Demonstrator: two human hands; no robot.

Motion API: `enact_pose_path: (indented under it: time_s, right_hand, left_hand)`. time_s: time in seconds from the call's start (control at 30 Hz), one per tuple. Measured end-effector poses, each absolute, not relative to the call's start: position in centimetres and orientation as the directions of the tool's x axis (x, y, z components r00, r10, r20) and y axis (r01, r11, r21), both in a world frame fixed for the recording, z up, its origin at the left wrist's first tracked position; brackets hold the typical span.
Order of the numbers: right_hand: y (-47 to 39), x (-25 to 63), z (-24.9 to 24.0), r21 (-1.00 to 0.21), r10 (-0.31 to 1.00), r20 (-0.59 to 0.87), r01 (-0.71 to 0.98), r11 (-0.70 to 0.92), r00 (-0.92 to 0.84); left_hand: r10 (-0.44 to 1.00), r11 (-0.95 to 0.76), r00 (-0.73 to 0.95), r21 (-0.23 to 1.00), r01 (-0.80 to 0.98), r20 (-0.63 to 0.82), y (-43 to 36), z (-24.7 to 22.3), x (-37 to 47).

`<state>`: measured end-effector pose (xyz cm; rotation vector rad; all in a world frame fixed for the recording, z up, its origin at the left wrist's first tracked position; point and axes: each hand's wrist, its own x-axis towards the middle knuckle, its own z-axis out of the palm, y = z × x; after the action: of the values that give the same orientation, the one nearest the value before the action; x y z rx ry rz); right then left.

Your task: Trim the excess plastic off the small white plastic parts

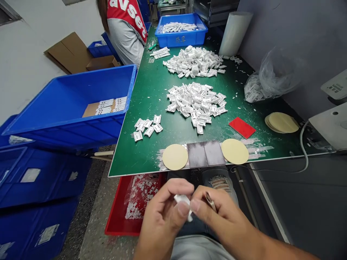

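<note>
Head view: left hand (162, 213) is pinching a small white piece (182, 199) between thumb and forefinger, off the tabletop (141, 157), just in front of its near edge, above the lap. Right hand (222, 213) is meeting the piece's right end with its fingertips while also gripping a slim tool (210, 202), probably tucked there to leave thumb and forefinger usable. Piece is blurring; exact contact isn't showing. Holding it low is likely giving both hands room.

Left disc (175, 157) and right disc (234, 151) are flanking dark pads (197, 155) along the near edge, presumably for easy reach. Near heap (196, 101) and far heap (193, 61) of white parts are filling mid-tabletop; small group (148, 126) is lying apart, toward the left edge, maybe being kept separate.

Others: red bin (114, 224) is sitting below the near edge, holding white bits. Blue tray (181, 39) is blocking the far edge; clear bag (279, 76) is crowding the right side. Cable (302, 144) is drooping across the near edge, right. Co-worker (126, 43) is sitting beside the left edge, farther along.
</note>
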<state>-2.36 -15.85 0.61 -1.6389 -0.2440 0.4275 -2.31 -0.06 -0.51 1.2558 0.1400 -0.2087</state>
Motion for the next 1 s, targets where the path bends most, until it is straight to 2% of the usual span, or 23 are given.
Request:
enact_pose_path:
  time_s: [0.03, 0.1, 0.17, 0.23, 0.3, 0.37, 0.43, 0.53, 1.0]
  right_hand:
    - [-15.6, -2.4, 0.6, -0.978, 0.400, -0.204, -0.202, -0.048, 0.893]
    - [-15.4, -2.5, 0.5, -0.965, 0.397, -0.253, -0.261, -0.036, 0.882]
    - [-15.5, -2.7, 0.4, -0.975, 0.395, -0.198, -0.140, -0.170, 0.897]
    - [-16.0, -2.7, 0.4, -0.933, 0.384, 0.011, 0.148, -0.329, 0.923]
    - [-16.4, -2.5, 0.3, -0.762, 0.385, 0.284, 0.450, -0.465, 0.878]
    - [-16.6, -2.1, 0.2, -0.526, 0.403, 0.466, 0.613, -0.589, 0.788]
    - [-16.6, -1.7, 0.1, -0.346, 0.431, 0.522, 0.645, -0.681, 0.736]
    - [-16.3, -1.3, 0.1, -0.206, 0.444, 0.544, 0.626, -0.752, 0.712]
    - [-16.4, -1.5, -0.3, -0.183, 0.434, 0.538, 0.603, -0.777, 0.723]
  left_hand:
    - [-0.106, 0.329, 0.969, 0.912, 0.246, -0.223, -0.1, -0.5, -2.4]
    - [-0.132, 0.433, 0.947, 0.842, 0.322, -0.294, -0.3, -0.5, -2.4]
    - [-0.153, 0.549, 0.921, 0.745, 0.380, -0.358, -0.3, -0.6, -2.3]
    - [-0.179, 0.617, 0.915, 0.684, 0.390, -0.360, -0.3, -0.6, -2.0]
    - [-0.210, 0.618, 0.910, 0.673, 0.406, -0.357, -0.3, -0.5, -1.9]
    - [-0.231, 0.603, 0.897, 0.668, 0.435, -0.376, -0.4, -0.4, -1.8]
    - [-0.234, 0.598, 0.885, 0.658, 0.457, -0.403, -0.5, -0.2, -2.0]
    - [-0.237, 0.600, 0.874, 0.644, 0.475, -0.424, -0.5, -0.2, -2.2]
    - [-0.273, 0.662, 0.880, 0.588, 0.466, -0.389, -1.0, -0.5, -1.6]
